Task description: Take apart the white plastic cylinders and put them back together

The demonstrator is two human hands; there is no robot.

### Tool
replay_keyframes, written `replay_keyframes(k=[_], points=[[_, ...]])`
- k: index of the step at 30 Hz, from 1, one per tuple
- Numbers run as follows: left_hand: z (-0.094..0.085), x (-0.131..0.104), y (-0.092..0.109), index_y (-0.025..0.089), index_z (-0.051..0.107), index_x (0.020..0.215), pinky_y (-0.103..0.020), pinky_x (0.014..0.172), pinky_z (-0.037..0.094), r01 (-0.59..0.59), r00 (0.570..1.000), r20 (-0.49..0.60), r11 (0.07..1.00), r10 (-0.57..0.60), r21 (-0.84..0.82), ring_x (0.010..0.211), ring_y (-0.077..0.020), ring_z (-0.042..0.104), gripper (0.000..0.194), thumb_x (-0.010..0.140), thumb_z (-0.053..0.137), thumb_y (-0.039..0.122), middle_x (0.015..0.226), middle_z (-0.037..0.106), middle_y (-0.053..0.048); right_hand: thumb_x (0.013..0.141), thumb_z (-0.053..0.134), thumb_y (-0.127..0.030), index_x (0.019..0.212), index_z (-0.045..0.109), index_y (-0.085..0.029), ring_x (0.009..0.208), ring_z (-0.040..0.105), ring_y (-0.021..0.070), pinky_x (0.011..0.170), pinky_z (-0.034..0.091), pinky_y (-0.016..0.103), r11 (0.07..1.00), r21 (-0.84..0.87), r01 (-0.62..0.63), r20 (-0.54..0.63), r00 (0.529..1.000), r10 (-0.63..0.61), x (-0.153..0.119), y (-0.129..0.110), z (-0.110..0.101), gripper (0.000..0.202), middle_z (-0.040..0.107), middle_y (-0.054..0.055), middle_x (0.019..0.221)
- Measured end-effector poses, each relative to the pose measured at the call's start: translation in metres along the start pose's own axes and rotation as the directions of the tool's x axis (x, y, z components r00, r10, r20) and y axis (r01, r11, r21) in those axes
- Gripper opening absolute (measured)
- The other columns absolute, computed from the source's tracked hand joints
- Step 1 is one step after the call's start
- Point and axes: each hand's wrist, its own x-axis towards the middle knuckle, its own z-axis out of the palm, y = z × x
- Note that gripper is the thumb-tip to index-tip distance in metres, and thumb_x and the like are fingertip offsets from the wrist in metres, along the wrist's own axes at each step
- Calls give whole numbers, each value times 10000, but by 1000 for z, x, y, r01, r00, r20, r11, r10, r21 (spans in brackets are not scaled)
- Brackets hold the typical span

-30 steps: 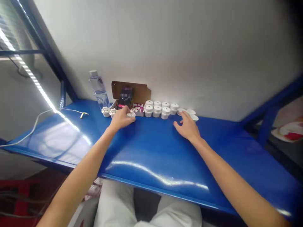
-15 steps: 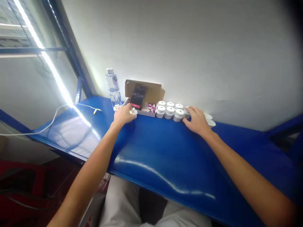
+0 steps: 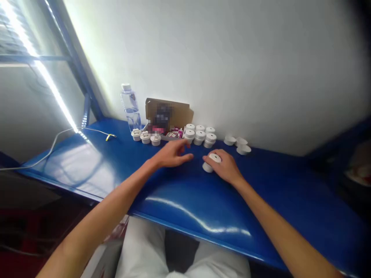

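My right hand [image 3: 224, 164] is wrapped round a white round unit [image 3: 208, 167] with a flat disc top, over the middle of the blue table [image 3: 185, 197]. To its left, my left hand [image 3: 175, 153] is open, fingers apart and nothing between them. Several similar white units [image 3: 199, 136] stand in two rows behind the hands. Three small white round pieces [image 3: 145, 137] with raised tops sit in a line at the left. At the right lie three shallow white cups [image 3: 243, 149].
An open cardboard box [image 3: 184, 112] with small pink and white packets stands against the wall. A clear water bottle [image 3: 131, 110] is left of it. A white cable [image 3: 58, 135] with a yellow tag crosses the table's left end.
My right hand has come forward from the back row with a white unit in it. My left hand has left the small pieces at the left, moved right and opened.
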Motion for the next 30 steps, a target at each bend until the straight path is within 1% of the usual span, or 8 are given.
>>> replay_keyframes(k=[2, 5, 9, 13, 18, 23, 27, 30], points=[[23, -3, 12, 204, 581, 1205, -281, 729, 455, -66, 991, 109, 992, 78, -108, 801, -190, 643, 469, 883, 654, 536, 922, 687, -31, 877, 615, -616, 844, 699, -205, 787, 597, 211, 720, 502, 339, 936, 308, -168, 144, 981, 129, -7, -11, 10, 420, 654, 35, 833], [42, -6, 17, 194, 518, 1278, -288, 723, 452, -60, 993, 100, 994, 69, -94, 819, -205, 650, 526, 896, 657, 529, 951, 700, -43, 847, 664, -658, 892, 696, -204, 759, 612, 190, 641, 522, 300, 766, 558, -320, 238, 946, 221, -12, -19, 18, 457, 671, 28, 844], [44, -7, 17, 212, 522, 1297, -337, 914, 446, -189, 979, 91, 978, 182, 84, 1101, -255, 644, 383, 948, 622, 332, 1240, 675, -101, 853, 605, -748, 900, 689, -190, 576, 603, 175, 455, 478, 277, 753, 518, -406, 286, 912, 294, -12, -20, 13, 566, 665, 37, 704], [43, -6, 23, 200, 553, 1245, -372, 956, 428, -250, 967, 93, 956, 238, 153, 1113, -269, 636, 337, 939, 633, 314, 1220, 683, -111, 835, 651, -724, 805, 655, -177, 443, 518, 127, 343, 309, 226, 759, 508, -408, 288, 911, 296, -10, -20, 4, 547, 598, 8, 580], [43, -3, 27, 206, 534, 1180, -300, 727, 451, -28, 999, -32, 992, 25, -119, 807, -200, 645, 452, 848, 744, 429, 964, 709, -34, 808, 743, -631, 887, 663, -200, 452, 552, 132, 374, 386, 237, 768, 581, -270, 119, 961, 248, -7, -25, 2, 446, 633, -14, 604], [38, -1, 24, 207, 514, 1109, -263, 672, 451, -7, 999, -48, 938, -10, -346, 774, -173, 647, 479, 792, 799, 424, 911, 698, -13, 809, 781, -563, 1007, 667, -231, 618, 670, 191, 588, 595, 336, 789, 598, -142, 66, 990, 128, -8, -25, -1, 403, 729, 7, 743], [31, -1, 23, 207, 475, 1033, -255, 597, 466, 82, 997, 41, 812, -72, -579, 667, -161, 653, 513, 781, 796, 518, 813, 687, -8, 830, 793, -462, 1067, 657, -256, 912, 728, 233, 830, 609, 380, 855, 511, 86, 31, 993, -118, -11, -26, -9, 343, 755, 42, 1022], [29, 1, 23, 216, 436, 961, -229, 481, 418, 225, 974, 165, 679, -154, -699, 484, -123, 573, 541, 777, 779, 592, 639, 613, 42, 856, 765, -351, 1135, 660, -276, 1105, 681, 267, 978, 560, 433, 898, 291, 330, 10, 937, -348, -13, -29, -14, 307, 696, 63, 1186]])
